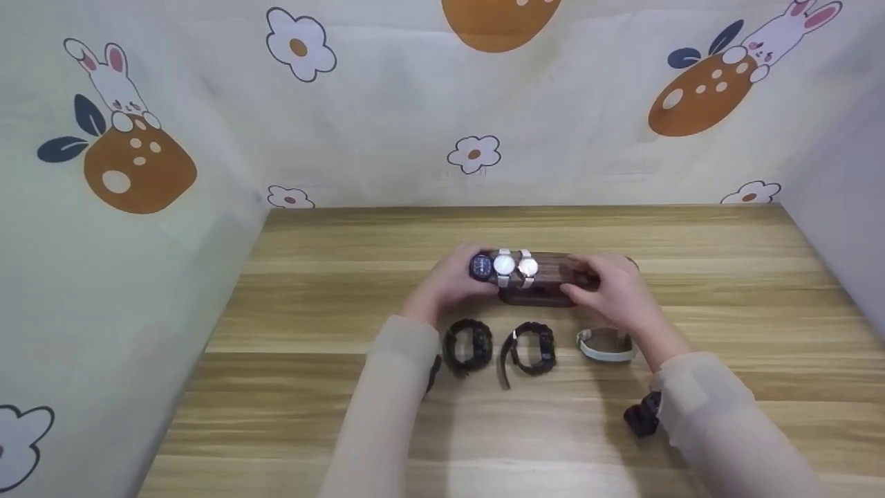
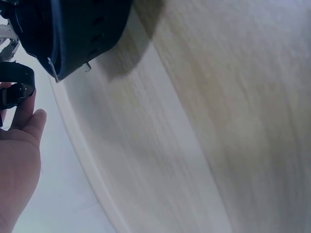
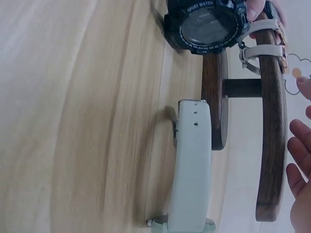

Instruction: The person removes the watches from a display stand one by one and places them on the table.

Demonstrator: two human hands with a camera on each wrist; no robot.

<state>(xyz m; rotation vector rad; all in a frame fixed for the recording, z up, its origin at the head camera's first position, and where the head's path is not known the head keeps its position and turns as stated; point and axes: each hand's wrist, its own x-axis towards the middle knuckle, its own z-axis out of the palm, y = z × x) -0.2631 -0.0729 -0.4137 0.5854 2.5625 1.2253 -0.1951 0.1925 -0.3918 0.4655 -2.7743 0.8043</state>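
A dark wooden watch stand sits mid-table and carries a dark-faced watch and two white-faced watches. My left hand grips the dark-faced watch at the stand's left end. My right hand curls over the stand's right end, thumb in front. In the right wrist view the stand shows the white straps, with my right fingers close beside it. In the left wrist view my left hand is near a dark buckled strap.
In front of the stand lie two black watches and a pale green watch, which also appears in the right wrist view next to a black sport watch. Printed cloth walls close in the table's back and sides.
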